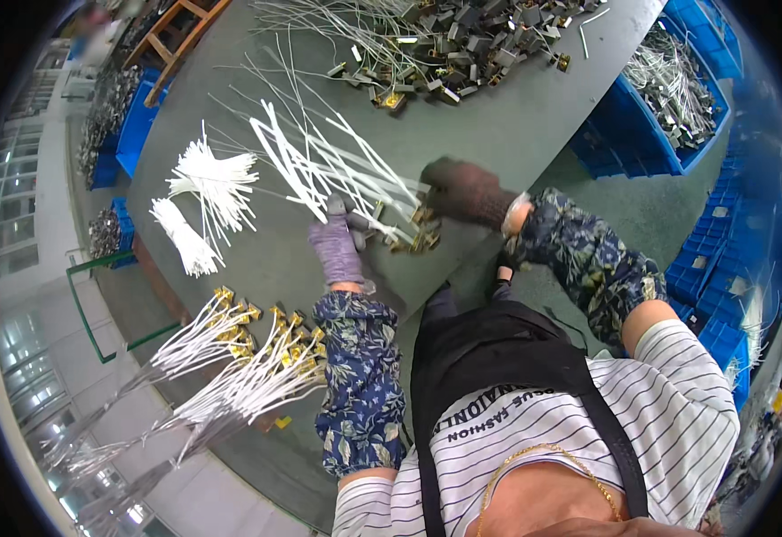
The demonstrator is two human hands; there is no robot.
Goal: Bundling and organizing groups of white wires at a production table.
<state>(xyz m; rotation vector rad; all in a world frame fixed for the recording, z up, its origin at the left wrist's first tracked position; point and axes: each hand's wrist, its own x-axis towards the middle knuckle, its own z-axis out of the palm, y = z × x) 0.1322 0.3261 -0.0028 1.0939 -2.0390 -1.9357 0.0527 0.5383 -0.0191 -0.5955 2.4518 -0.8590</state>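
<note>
My left hand [335, 243], in a purple-grey glove, is closed with thumb and fingers on the near side of a loose spread of white-sleeved wires [306, 166]. Small brass-coloured metal parts [422, 234] sit at the near right ends of these wires, low over the grey table. Just right of those parts is my right hand [467, 192], in a dark brown glove. Motion smears its fingers, so I cannot make out whether it grips a wire. Thin bare wire tails reach from the white sleeves toward the far left.
Two bundles of white sleeves, one fanned [216, 183] and one narrow [185, 237], lie left on the grey table [498, 134]. Finished-looking wire bunches with brass ends [247, 376] lie near left. A heap of dark metal parts [462, 54] covers the far side. Blue crates [623, 125] stand right.
</note>
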